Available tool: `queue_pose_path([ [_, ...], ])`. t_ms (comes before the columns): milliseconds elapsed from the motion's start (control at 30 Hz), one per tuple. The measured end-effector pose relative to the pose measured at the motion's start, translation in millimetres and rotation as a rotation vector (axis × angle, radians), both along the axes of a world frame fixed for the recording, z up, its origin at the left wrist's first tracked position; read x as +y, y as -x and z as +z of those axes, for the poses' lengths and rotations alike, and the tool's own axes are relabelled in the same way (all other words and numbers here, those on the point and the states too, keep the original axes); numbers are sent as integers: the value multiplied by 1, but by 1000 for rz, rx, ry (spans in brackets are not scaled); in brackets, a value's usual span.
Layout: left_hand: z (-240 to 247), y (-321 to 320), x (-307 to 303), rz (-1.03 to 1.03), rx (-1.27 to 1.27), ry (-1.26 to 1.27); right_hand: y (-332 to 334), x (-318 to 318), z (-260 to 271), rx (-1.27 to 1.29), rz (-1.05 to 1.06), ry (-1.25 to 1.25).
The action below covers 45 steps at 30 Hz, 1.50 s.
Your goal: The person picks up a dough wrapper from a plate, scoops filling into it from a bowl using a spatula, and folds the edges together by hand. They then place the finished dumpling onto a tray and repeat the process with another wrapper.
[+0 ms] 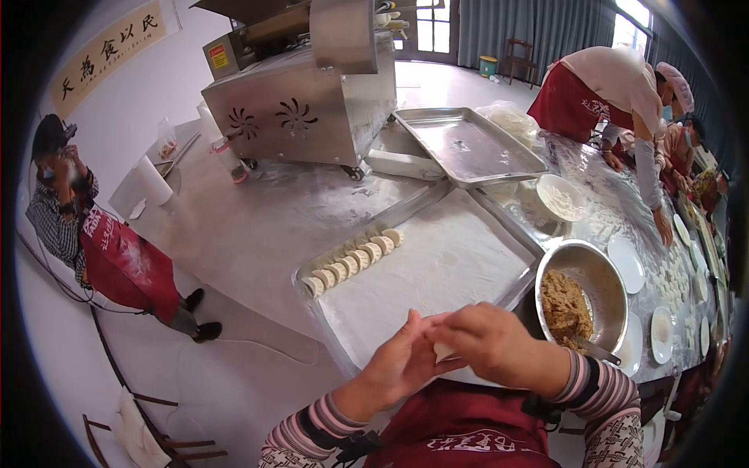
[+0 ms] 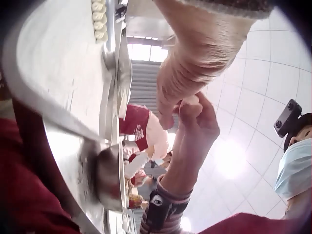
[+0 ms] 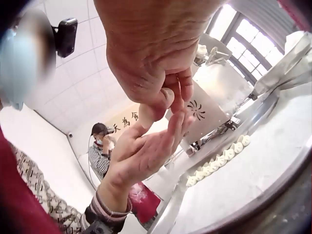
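Observation:
Low in the head view, my left hand (image 1: pixel 396 360) is turned palm up with its thumb raised and fingers fairly straight beneath a dumpling (image 1: pixel 443 352). From above, my right hand (image 1: pixel 499 343) pinches the dumpling's dough, its fingers hiding most of it. The right wrist view shows the left hand (image 3: pixel 146 151) palm up below the bent fingers of the right hand (image 3: pixel 156 63). Both hands are over the near edge of a floured metal tray (image 1: pixel 460 261). A row of pleated dumplings (image 1: pixel 351 264) lies along the tray's left side.
Right of the tray stands a steel bowl (image 1: pixel 605 288) of brown filling (image 1: pixel 566 308) with a utensil. Behind are another metal tray (image 1: pixel 468 144), a flour bowl (image 1: pixel 560 198) and a large steel machine (image 1: pixel 300 109). Plates and people line the right; a person (image 1: pixel 117 234) stands left.

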<state>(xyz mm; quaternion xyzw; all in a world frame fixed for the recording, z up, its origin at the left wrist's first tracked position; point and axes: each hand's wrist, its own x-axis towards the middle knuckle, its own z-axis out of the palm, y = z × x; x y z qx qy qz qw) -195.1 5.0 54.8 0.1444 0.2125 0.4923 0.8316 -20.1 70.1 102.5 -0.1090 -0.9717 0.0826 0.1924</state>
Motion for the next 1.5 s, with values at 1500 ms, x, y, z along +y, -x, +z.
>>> queue_pose_path([
  [1500, -158, 262, 67, 1031, 1724, -220, 138, 210, -166, 202, -873, 489],
])
